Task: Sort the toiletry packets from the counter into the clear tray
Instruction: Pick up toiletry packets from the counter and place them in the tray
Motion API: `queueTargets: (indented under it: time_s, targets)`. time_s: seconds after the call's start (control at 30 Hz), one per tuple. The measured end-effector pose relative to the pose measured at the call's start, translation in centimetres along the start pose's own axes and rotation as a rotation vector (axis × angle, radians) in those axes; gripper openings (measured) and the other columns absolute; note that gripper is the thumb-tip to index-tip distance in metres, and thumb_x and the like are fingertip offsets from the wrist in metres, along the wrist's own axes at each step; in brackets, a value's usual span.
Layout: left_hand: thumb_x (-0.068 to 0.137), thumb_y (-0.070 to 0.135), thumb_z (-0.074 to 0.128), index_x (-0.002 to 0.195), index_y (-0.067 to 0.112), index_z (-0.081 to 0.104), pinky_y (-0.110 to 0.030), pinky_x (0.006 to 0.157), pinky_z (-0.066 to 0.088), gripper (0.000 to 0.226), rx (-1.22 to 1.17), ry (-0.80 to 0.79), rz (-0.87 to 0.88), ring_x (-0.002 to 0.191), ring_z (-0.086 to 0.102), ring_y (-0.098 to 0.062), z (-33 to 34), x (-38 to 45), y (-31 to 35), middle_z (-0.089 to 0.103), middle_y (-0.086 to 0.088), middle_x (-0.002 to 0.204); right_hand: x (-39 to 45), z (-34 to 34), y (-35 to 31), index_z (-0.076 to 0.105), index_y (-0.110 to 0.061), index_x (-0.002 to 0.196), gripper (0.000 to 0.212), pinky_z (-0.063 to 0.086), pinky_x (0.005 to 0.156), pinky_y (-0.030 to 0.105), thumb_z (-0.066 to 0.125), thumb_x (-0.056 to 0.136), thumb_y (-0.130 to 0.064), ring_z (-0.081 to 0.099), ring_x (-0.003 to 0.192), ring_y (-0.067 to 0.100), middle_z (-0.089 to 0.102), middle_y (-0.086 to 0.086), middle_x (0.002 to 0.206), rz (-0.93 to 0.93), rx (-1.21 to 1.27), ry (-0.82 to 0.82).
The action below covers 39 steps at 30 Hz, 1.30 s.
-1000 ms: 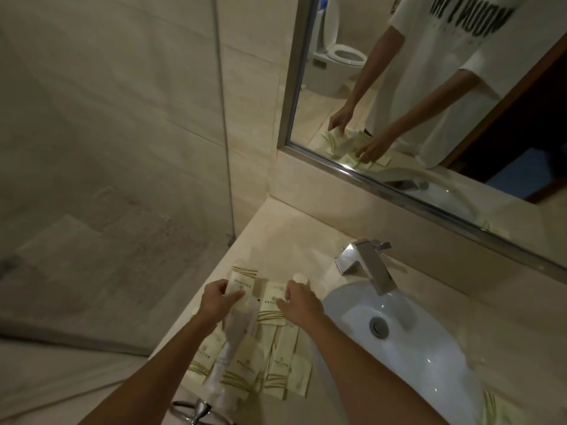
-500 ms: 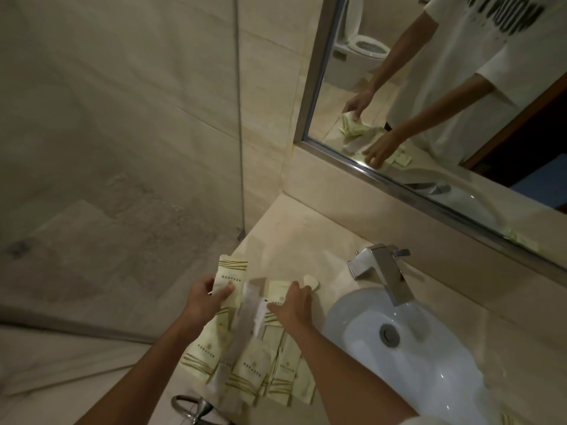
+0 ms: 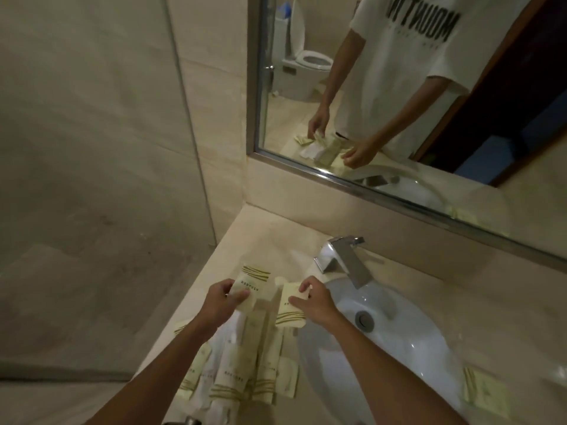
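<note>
Several pale yellow toiletry packets with olive stripes lie in a heap on the beige counter, left of the sink. My left hand grips one striped packet just above the heap. My right hand pinches another packet by its upper edge, beside the basin's rim. A long white sachet lies among the heap. I cannot make out a clear tray in the head view.
A white sink basin with a chrome faucet fills the right side. One more packet lies on the counter right of the basin. A mirror hangs behind, and a glass shower panel stands at left.
Both hands have lifted slightly from the heap. My right hand, which lay over the packets, now pinches one. My left hand still holds its striped packet. The view has tilted upward.
</note>
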<state>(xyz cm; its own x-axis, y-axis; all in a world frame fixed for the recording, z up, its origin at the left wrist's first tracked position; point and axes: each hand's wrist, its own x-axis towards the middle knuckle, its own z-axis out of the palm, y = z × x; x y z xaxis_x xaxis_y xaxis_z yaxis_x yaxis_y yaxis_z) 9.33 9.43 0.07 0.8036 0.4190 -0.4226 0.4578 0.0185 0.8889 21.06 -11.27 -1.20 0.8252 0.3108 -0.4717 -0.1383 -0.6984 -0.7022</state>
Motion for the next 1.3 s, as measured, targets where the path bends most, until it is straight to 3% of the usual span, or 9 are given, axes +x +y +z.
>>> queueTargets:
  time_s: [0.07,0.2,0.3,0.5,0.57,0.77,0.9,1.13,1.3]
  targets:
    - [0.075,0.018,0.072,0.085,0.002,0.069,-0.029,0.059,0.049,0.019,0.022,-0.022,-0.019,0.069,0.060,-0.018,0.2,0.2,-0.1,0.068,-0.011,0.079,-0.6,-0.7,1.2,0.046,-0.024,0.092,0.039,0.053,0.065,0.033,0.079,0.072,-0.021,0.061,0.080,0.019,0.060,0.004,0.093,-0.002,-0.006,-0.039]
    - [0.082,0.009,0.069,0.081,-0.001,0.067,-0.019,0.048,0.039,0.010,0.145,-0.158,0.033,0.056,0.050,-0.009,4.9,-0.1,1.7,0.058,-0.003,0.067,-3.3,-5.1,5.5,0.043,-0.025,0.112,0.055,0.056,0.068,0.028,0.080,0.072,-0.016,0.065,0.088,0.020,0.062,0.007,0.101,0.101,0.076,0.077]
    - [0.082,0.008,0.068,0.075,0.006,0.065,-0.012,0.046,0.041,0.008,0.193,-0.241,0.068,0.048,0.051,0.002,9.3,-0.8,3.2,0.058,0.001,0.062,-5.1,-8.3,9.6,0.053,-0.023,0.109,0.052,0.053,0.064,0.028,0.083,0.066,-0.021,0.065,0.089,0.022,0.065,0.008,0.105,0.149,0.097,0.170]
    - [0.082,0.018,0.068,0.086,0.019,0.070,-0.029,0.065,0.056,0.004,0.308,-0.390,0.124,0.073,0.069,-0.013,17.9,-2.3,5.0,0.072,0.003,0.080,-9.9,-14.3,15.9,0.053,-0.020,0.104,0.039,0.048,0.052,0.026,0.079,0.074,-0.021,0.066,0.079,0.021,0.066,0.006,0.094,0.241,0.183,0.305]
    - [0.082,0.022,0.070,0.086,0.021,0.069,-0.024,0.066,0.057,0.004,0.347,-0.436,0.174,0.073,0.069,-0.011,20.7,-3.1,5.6,0.072,0.004,0.079,-11.4,-16.4,17.9,0.050,-0.018,0.102,0.038,0.048,0.046,0.025,0.078,0.076,-0.018,0.064,0.073,0.021,0.063,0.008,0.093,0.288,0.226,0.368]
    - [0.080,0.008,0.072,0.096,-0.004,0.064,-0.015,0.052,0.049,0.022,0.341,-0.491,0.174,0.072,0.064,-0.019,28.1,-4.8,6.2,0.069,-0.017,0.090,-14.7,-21.9,23.8,0.052,-0.008,0.098,0.037,0.053,0.044,0.027,0.078,0.073,-0.009,0.064,0.069,0.021,0.063,0.011,0.095,0.348,0.372,0.558]
    - [0.079,-0.003,0.069,0.103,-0.003,0.054,-0.015,0.047,0.047,0.028,0.287,-0.533,0.142,0.068,0.060,-0.016,32.2,-6.2,6.7,0.066,-0.018,0.092,-16.1,-24.7,27.1,0.048,-0.009,0.105,0.039,0.057,0.046,0.030,0.073,0.076,-0.001,0.062,0.075,0.020,0.058,0.012,0.102,0.375,0.468,0.688]
    - [0.077,-0.004,0.070,0.112,0.011,0.047,-0.022,0.050,0.050,0.045,0.242,-0.544,0.075,0.072,0.064,-0.020,35.6,-7.4,6.7,0.065,-0.022,0.099,-14.8,-27.1,30.4,0.042,-0.009,0.130,0.055,0.059,0.064,0.036,0.069,0.082,-0.007,0.061,0.085,0.023,0.059,0.013,0.110,0.396,0.427,0.592]
    - [0.082,0.001,0.068,0.103,0.003,0.054,-0.015,0.044,0.044,0.025,0.279,-0.521,0.082,0.059,0.060,-0.008,36.3,-7.7,6.5,0.064,-0.018,0.091,-13.0,-26.9,31.1,0.046,-0.004,0.124,0.046,0.039,0.050,0.016,0.068,0.084,-0.012,0.056,0.086,0.020,0.061,0.017,0.115,0.388,0.326,0.490]
